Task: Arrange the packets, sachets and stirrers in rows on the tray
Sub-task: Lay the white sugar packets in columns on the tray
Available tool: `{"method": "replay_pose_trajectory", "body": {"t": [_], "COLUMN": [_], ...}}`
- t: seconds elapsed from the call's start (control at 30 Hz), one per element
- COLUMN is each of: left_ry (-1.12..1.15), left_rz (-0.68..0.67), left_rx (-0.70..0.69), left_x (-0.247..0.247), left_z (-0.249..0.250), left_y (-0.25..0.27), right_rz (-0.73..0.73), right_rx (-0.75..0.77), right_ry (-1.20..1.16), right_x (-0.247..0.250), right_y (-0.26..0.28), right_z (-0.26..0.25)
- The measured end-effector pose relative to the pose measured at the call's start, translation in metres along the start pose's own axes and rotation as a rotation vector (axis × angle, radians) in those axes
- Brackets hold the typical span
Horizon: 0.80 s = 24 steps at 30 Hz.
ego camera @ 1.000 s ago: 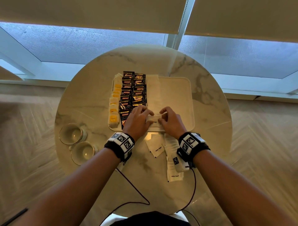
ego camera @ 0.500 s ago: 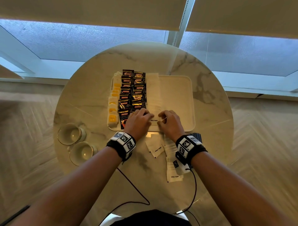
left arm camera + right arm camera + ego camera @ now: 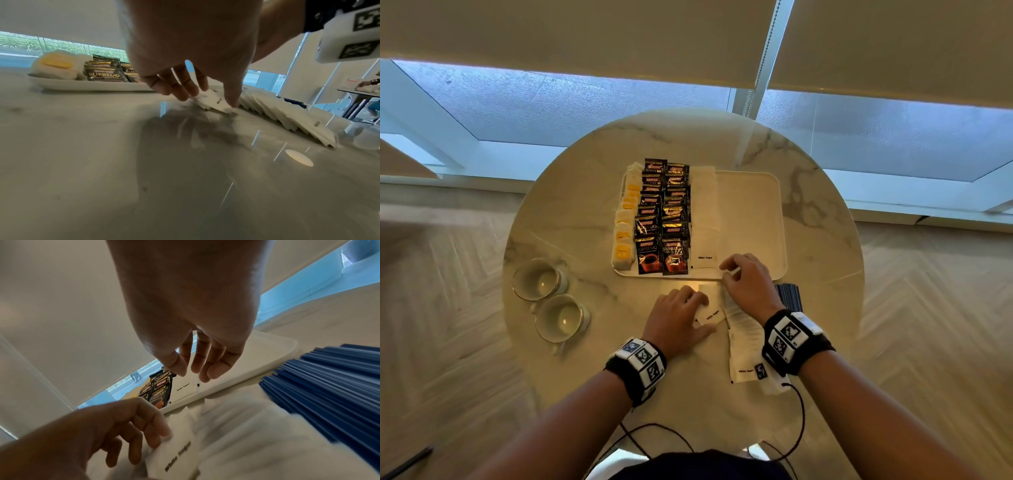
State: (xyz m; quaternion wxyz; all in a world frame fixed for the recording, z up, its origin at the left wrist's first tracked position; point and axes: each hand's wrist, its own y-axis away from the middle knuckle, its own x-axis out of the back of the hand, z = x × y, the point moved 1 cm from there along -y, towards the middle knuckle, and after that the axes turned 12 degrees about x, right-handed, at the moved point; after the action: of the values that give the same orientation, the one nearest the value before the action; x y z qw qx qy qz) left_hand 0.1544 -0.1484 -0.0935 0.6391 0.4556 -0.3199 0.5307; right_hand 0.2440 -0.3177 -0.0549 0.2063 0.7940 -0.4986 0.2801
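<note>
On the white tray (image 3: 750, 192) lie yellow-tagged tea bags (image 3: 625, 233), two columns of dark coffee packets (image 3: 664, 219) and a column of white sugar sachets (image 3: 705, 212). My left hand (image 3: 703, 313) is on the table in front of the tray and pinches a loose white sugar sachet (image 3: 714, 315) between thumb and fingers, lifting one edge (image 3: 216, 102). My right hand (image 3: 729, 274) hovers over the tray's near edge with loosely curled fingers (image 3: 203, 369) that hold nothing, just above the nearest tray sachet (image 3: 185, 388).
More sugar sachets (image 3: 743, 342) lie fanned on the table under my right wrist. A bundle of blue stirrers (image 3: 789, 296) sits right of them. Two cups (image 3: 539, 279) stand at the table's left. The tray's right half is bare.
My left hand has drawn back from the tray to the table and taken hold of a loose sachet. My right hand has let go of the sachet now lying at the front of the sugar column.
</note>
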Motion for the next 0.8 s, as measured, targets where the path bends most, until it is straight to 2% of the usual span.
{"method": "replay_pose_trajectory", "body": {"t": [0.1,0.23,0.37,0.53,0.63,0.8], "left_ry": [-0.036,0.050,0.020,0.112,0.139,0.037], "left_rz": [-0.051,-0.120,-0.121,0.025,0.033,-0.131], "left_rx": [0.105,0.152,0.083,-0.044,0.009,0.223], "left_x": [-0.007,-0.004,0.007,0.026,0.028,0.011], "left_z": [0.006,0.010,0.010,0.001,0.000,0.006], "left_y": [0.006,0.007,0.009,0.009,0.002,-0.005], "right_rz": [-0.014,-0.104,-0.217,-0.314,-0.274,-0.149], "right_rx": [0.017,0.014,0.037,0.101,0.094,0.021], "right_ry": [-0.037,-0.023,-0.008,0.077,0.043,-0.069], "right_x": [0.001,-0.001,-0.002,-0.011,-0.011,-0.002], "right_y": [0.017,0.035,0.047,0.046,0.043,0.040], "right_z": [-0.002,-0.003,-0.005,-0.006,-0.008,-0.010]}}
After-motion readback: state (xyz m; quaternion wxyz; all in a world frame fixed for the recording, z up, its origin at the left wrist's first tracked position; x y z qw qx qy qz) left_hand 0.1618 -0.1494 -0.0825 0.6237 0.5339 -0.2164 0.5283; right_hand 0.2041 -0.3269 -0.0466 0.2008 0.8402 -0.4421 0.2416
